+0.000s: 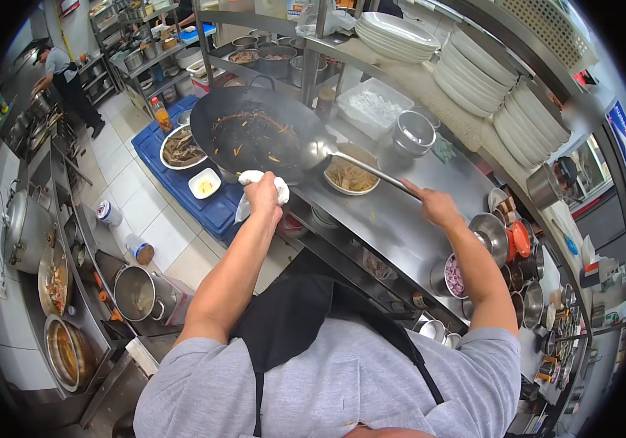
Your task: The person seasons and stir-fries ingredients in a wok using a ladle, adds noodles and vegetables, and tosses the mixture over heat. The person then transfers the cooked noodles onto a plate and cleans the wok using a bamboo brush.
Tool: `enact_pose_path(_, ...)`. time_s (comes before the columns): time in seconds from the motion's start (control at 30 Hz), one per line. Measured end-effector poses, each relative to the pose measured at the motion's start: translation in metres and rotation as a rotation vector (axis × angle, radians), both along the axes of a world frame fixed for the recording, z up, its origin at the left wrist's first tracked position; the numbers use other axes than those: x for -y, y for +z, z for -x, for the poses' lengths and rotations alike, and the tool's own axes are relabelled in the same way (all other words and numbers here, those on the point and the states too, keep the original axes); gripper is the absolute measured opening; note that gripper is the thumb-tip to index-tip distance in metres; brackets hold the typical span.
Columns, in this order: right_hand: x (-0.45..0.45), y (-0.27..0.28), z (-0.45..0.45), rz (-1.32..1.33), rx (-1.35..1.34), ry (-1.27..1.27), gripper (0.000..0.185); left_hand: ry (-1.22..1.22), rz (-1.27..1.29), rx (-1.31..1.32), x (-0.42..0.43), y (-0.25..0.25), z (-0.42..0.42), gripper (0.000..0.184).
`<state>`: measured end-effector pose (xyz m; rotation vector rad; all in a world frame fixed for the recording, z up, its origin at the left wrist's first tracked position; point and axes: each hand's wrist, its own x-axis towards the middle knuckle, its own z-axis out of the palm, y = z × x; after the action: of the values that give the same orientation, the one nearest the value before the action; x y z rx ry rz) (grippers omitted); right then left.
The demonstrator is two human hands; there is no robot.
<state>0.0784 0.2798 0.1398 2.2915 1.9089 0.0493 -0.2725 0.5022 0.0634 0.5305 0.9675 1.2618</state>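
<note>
A dark wok (243, 146) with a few food scraps on its inside is held up over the counter's left end. My left hand (263, 196) is closed round a white cloth (281, 191) at the wok's near edge. In my right hand (437, 206) is the long handle of a metal ladle (319, 150); its bowl rests at the wok's right side. Just beneath the ladle stands a white bowl of pale strips of food (352, 177). Left of the wok, a bowl of brown food (181, 148) and a small square white dish (204, 184) sit on a blue lid (154, 175).
Stacked white plates (474, 69) line the shelf above the steel counter (401, 237). Metal containers (414, 133) and a pot of chopped purple onion (454, 277) stand on the counter. At the far left is another person (61, 69). A large pot (135, 293) stands at lower left.
</note>
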Motion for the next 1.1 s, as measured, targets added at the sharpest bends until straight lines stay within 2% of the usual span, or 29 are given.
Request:
enact_pose_path(0.07,0.013,0.011,-0.035,-0.006,0.074,0.03,0.086,0.004,0.012,-0.035,-0.004,0.004,0.003,0.003)
enact_pose_path(0.17,0.024,0.08,-0.029,0.095,0.16,-0.067,0.085,0.014,-0.017,-0.251,-0.015,-0.014,0.017,0.021)
enact_pose_path(0.23,0.034,0.091,-0.031,0.127,0.236,-0.084,0.076,-0.037,0.026,-0.086,0.0,-0.008,0.043,0.017)
enact_pose_path(0.27,0.038,0.079,-0.031,0.162,0.228,-0.081,0.076,-0.115,0.077,-0.091,0.003,-0.021,0.066,0.014)
enact_pose_path(0.33,0.028,0.031,-0.022,0.077,-0.123,-0.188,0.07,-0.06,0.096,0.103,0.041,-0.007,0.105,0.011)
enact_pose_path(0.4,0.004,-0.037,0.009,0.029,-0.543,-0.013,0.066,-0.065,0.257,0.188,0.086,-0.009,0.158,0.006)
enact_pose_path(0.43,-0.016,-0.071,0.041,-0.028,-0.722,0.051,0.063,0.036,0.327,0.195,0.112,-0.001,0.171,0.007)
enact_pose_path(0.47,-0.037,-0.074,0.087,0.035,-0.978,0.075,0.063,0.081,0.344,0.241,0.135,0.006,0.183,0.008)
enact_pose_path(0.53,-0.083,-0.062,0.167,0.094,-1.108,0.463,0.061,0.12,0.402,0.265,0.176,0.003,0.217,0.011)
enact_pose_path(0.57,-0.096,-0.046,0.206,0.241,-1.219,0.477,0.056,0.22,0.427,0.223,0.196,0.017,0.22,0.013)
enact_pose_path(0.6,-0.106,-0.041,0.241,0.315,-1.297,0.628,0.067,0.252,0.459,0.279,0.216,0.015,0.24,0.016)
enact_pose_path(0.63,-0.111,-0.032,0.271,0.285,-1.306,0.855,0.074,0.261,0.43,0.442,0.239,0.008,0.263,0.022)
enact_pose_path(0.67,-0.111,-0.021,0.295,0.256,-1.305,1.09,0.081,0.427,0.478,0.46,0.258,0.022,0.267,0.026)
enact_pose_path(0.73,-0.104,0.007,0.329,0.525,-1.127,1.232,0.093,0.53,0.347,0.646,0.299,0.029,0.293,0.028)
enact_pose_path(0.77,-0.101,0.002,0.347,0.621,-1.113,1.273,0.092,0.584,0.287,0.679,0.319,0.029,0.309,0.027)
enact_pose_path(0.87,-0.097,-0.057,0.415,0.726,-1.013,1.283,0.084,0.753,0.1,0.747,0.379,0.026,0.345,0.026)
enact_pose_path(0.93,-0.083,-0.078,0.457,0.863,-0.996,1.387,0.068,1.078,0.132,0.527,0.413,0.013,0.358,0.025)
enact_pose_path(1.0,-0.062,-0.1,0.497,1.03,-0.986,1.359,0.063,1.159,0.138,0.509,0.459,-0.015,0.387,0.024)
enact_pose_path(1.07,-0.042,-0.155,0.544,1.127,-1.121,1.413,0.063,1.45,0.225,0.349,0.489,-0.03,0.398,0.02)
enact_pose_path(1.1,-0.035,-0.161,0.568,1.132,-1.108,1.453,0.062,1.544,0.23,0.359,0.505,-0.043,0.409,0.015)
